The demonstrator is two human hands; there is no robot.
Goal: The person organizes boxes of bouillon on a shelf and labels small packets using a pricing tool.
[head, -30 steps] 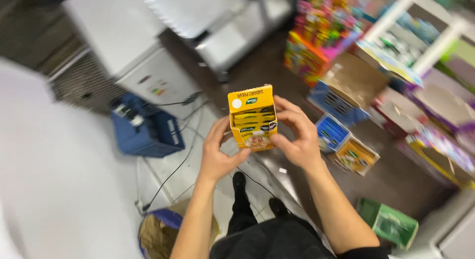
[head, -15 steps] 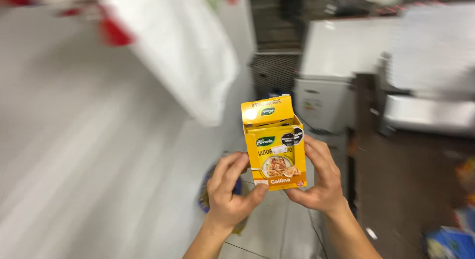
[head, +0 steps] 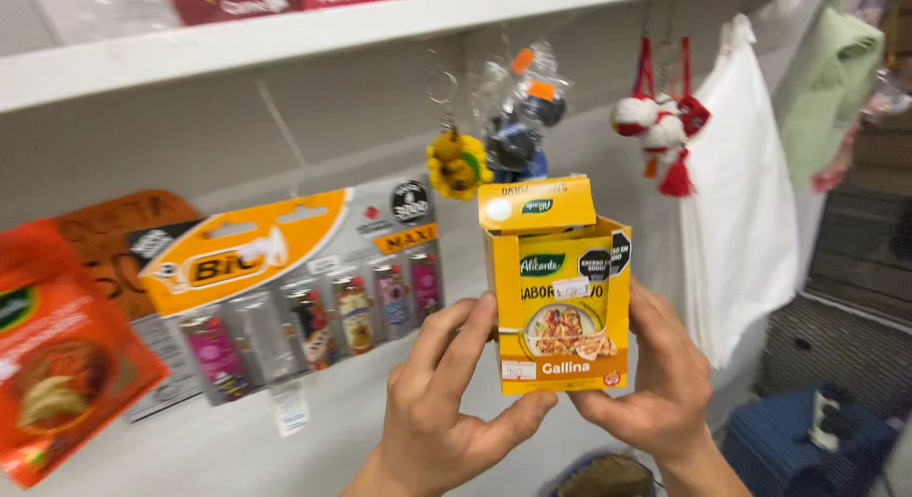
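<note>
Both hands are raised in front of a wall display, holding a yellow box (head: 560,297) upright between them. The left hand (head: 446,402) has its palm turned up, fingers curled against the box's left side and thumb pressed under its lower front corner. The right hand (head: 665,373) wraps the right side and bottom. The box's top flap stands open. Behind it hang a lighter card (head: 285,288), keychains (head: 503,126) and a white bag (head: 741,202), under a shelf (head: 285,36).
</note>
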